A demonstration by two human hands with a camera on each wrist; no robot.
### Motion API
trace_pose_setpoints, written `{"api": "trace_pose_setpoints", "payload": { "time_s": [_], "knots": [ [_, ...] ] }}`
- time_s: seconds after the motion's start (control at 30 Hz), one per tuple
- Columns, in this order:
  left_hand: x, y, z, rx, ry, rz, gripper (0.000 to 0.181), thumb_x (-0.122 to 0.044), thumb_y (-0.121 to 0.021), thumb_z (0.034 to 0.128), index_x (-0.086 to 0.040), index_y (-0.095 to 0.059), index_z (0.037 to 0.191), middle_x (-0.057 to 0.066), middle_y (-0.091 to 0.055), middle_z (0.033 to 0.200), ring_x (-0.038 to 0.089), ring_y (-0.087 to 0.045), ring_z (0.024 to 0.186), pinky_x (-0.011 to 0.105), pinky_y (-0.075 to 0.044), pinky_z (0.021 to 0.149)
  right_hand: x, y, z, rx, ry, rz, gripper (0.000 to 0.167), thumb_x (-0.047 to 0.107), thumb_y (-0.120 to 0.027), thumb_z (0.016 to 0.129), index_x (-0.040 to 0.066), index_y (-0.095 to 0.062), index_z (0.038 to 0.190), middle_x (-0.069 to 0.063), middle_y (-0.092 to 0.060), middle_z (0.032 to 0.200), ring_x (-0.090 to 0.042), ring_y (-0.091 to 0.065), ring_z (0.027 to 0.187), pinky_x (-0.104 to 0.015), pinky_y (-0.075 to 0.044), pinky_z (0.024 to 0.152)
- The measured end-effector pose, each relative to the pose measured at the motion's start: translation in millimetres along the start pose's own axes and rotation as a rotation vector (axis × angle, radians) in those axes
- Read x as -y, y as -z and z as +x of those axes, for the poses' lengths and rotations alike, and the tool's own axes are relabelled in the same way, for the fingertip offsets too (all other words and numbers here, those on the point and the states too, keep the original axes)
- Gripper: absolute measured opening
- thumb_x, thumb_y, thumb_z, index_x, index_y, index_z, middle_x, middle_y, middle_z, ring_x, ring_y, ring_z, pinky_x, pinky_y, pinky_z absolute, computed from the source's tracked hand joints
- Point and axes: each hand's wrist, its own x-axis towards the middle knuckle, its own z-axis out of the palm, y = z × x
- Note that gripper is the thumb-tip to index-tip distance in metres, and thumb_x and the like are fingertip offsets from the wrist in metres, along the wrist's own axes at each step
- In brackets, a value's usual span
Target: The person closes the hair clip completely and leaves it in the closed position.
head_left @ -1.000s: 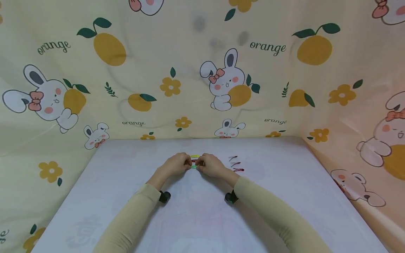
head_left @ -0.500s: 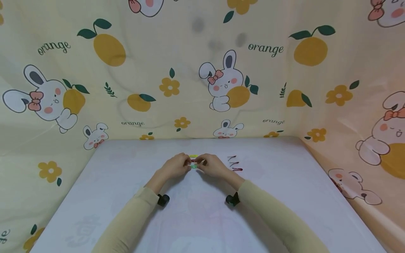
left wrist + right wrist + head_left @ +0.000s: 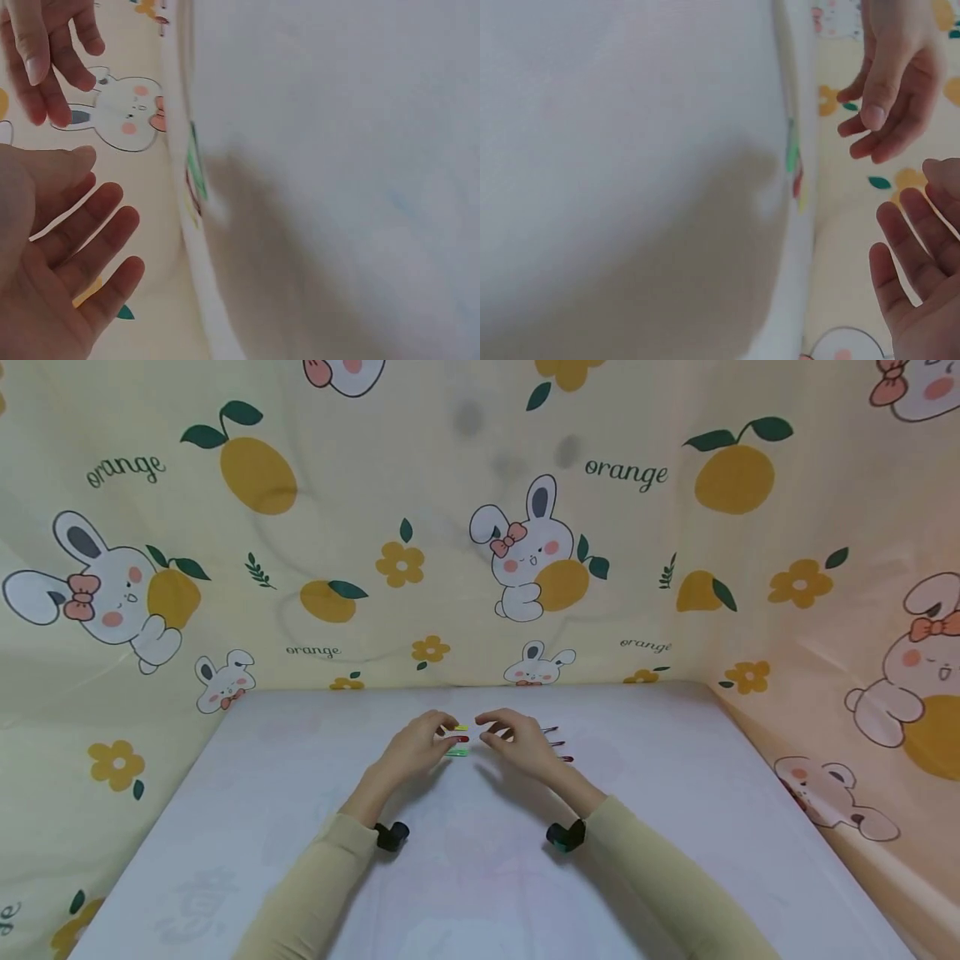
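Three slim clips, seemingly hair clips, lie in a column near the far side of the table: a yellow clip (image 3: pixel 461 727), a red clip (image 3: pixel 461 739) and a green clip (image 3: pixel 457 752). My left hand (image 3: pixel 412 748) is just left of them, covering their left ends in the head view. To their right, my right hand (image 3: pixel 522 747) is raised over the table, between them and a second column of dark red clips (image 3: pixel 567 759). Both wrist views show relaxed, spread fingers with nothing in them. The green clip (image 3: pixel 196 169) shows as a narrow V in the left wrist view.
A white cloth covers the table (image 3: pixel 465 877). Behind it and along both sides hangs a cream curtain (image 3: pixel 450 468) printed with rabbits and oranges. Each wrist carries a small black camera, such as the right one (image 3: pixel 566 836).
Both hands were together with fingertips at the red clip. They have drawn apart and risen, the right hand towards the right, leaving the red clip between the yellow and green ones.
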Motion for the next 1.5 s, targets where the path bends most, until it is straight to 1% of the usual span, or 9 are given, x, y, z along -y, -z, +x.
{"api": "trace_pose_setpoints", "payload": {
  "time_s": [0.13, 0.3, 0.53, 0.73, 0.9, 1.07, 1.17, 1.37, 1.5],
  "knots": [
    [-7.2, -0.2, 1.1, -0.051, -0.05, -0.006, 0.031, -0.018, -0.07, 0.1009, -0.009, -0.067, 0.13, 0.007, -0.068, 0.127, 0.027, -0.065, 0.117, 0.048, -0.054, 0.097, 1, 13, -8.0, -0.048, 0.0, 0.02, 0.028, 0.01, -0.072, 0.098, 0.008, -0.071, 0.126, -0.007, -0.073, 0.124, -0.022, -0.072, 0.104, -0.039, -0.058, 0.086],
    [-16.5, -3.2, 3.2, -0.084, -0.089, -0.051, 0.029, -0.016, -0.072, 0.0996, -0.008, -0.068, 0.127, 0.006, -0.068, 0.125, 0.026, -0.065, 0.117, 0.046, -0.054, 0.097, -5, 28, -18.3, -0.096, -0.014, 0.018, 0.027, 0.009, -0.072, 0.098, 0.007, -0.072, 0.125, -0.008, -0.073, 0.122, -0.022, -0.071, 0.102, -0.038, -0.058, 0.084],
    [-26.8, -10.6, 9.4, -0.092, -0.116, -0.068, 0.03, -0.016, -0.07, 0.1008, -0.005, -0.068, 0.129, 0.007, -0.067, 0.128, 0.027, -0.065, 0.118, 0.043, -0.055, 0.097, -17, 45, -30.7, -0.1, -0.083, -0.017, 0.028, 0.011, -0.072, 0.099, 0.008, -0.071, 0.126, -0.005, -0.073, 0.122, -0.021, -0.07, 0.099, -0.039, -0.057, 0.084],
    [-35.6, -17.8, 16.6, -0.084, -0.142, -0.057, 0.029, -0.016, -0.069, 0.1014, -0.007, -0.068, 0.129, 0.007, -0.067, 0.129, 0.025, -0.064, 0.117, 0.041, -0.055, 0.096, -31, 57, -41.7, -0.107, -0.103, -0.072, 0.027, 0.01, -0.072, 0.099, 0.004, -0.071, 0.125, -0.007, -0.073, 0.12, -0.021, -0.069, 0.098, -0.037, -0.056, 0.081],
    [-44.1, -22.8, 23.0, -0.062, -0.153, -0.041, 0.03, -0.017, -0.069, 0.1019, -0.007, -0.067, 0.13, 0.007, -0.066, 0.129, 0.024, -0.063, 0.118, 0.042, -0.053, 0.099, -42, 66, -50.9, -0.103, -0.112, -0.147, 0.024, 0.007, -0.072, 0.097, 0.004, -0.072, 0.121, -0.01, -0.073, 0.117, -0.022, -0.067, 0.095, -0.034, -0.055, 0.077],
    [-52.4, -28.4, 30.8, -0.022, -0.164, -0.025, 0.03, -0.018, -0.068, 0.1021, -0.007, -0.068, 0.13, 0.007, -0.066, 0.129, 0.024, -0.063, 0.119, 0.042, -0.053, 0.099, -52, 76, -59.2, -0.079, -0.161, -0.221, 0.023, 0.007, -0.074, 0.095, 0.004, -0.074, 0.118, -0.009, -0.073, 0.115, -0.02, -0.067, 0.09, -0.034, -0.052, 0.075],
    [-58.1, -31.6, 36.2, 0.007, -0.171, -0.01, 0.03, -0.019, -0.068, 0.1023, -0.008, -0.068, 0.13, 0.006, -0.066, 0.13, 0.023, -0.063, 0.119, 0.04, -0.053, 0.099, -57, 81, -62.9, -0.047, -0.183, -0.259, 0.02, 0.007, -0.075, 0.094, 0.003, -0.075, 0.114, -0.009, -0.073, 0.111, -0.02, -0.065, 0.086, -0.035, -0.05, 0.073],
    [-69.8, -38.6, 46.7, 0.07, -0.206, 0.044, 0.031, -0.021, -0.067, 0.1034, -0.009, -0.067, 0.132, 0.004, -0.066, 0.129, 0.021, -0.062, 0.119, 0.038, -0.052, 0.101, -63, 86, -65.4, 0.053, -0.266, -0.342, 0.015, 0.013, -0.073, 0.096, 0.009, -0.077, 0.111, -0.003, -0.07, 0.103, -0.017, -0.058, 0.081, -0.033, -0.048, 0.069],
    [-76.5, -44.4, 53.0, 0.11, -0.235, 0.1, 0.03, -0.022, -0.066, 0.1041, -0.011, -0.067, 0.132, 0.001, -0.066, 0.129, 0.018, -0.062, 0.119, 0.036, -0.052, 0.101, -65, 87, -65.5, 0.108, -0.292, -0.368, 0.013, 0.013, -0.074, 0.096, 0.011, -0.077, 0.108, -0.001, -0.069, 0.1, -0.017, -0.056, 0.079, -0.032, -0.047, 0.068]
  ]
}}
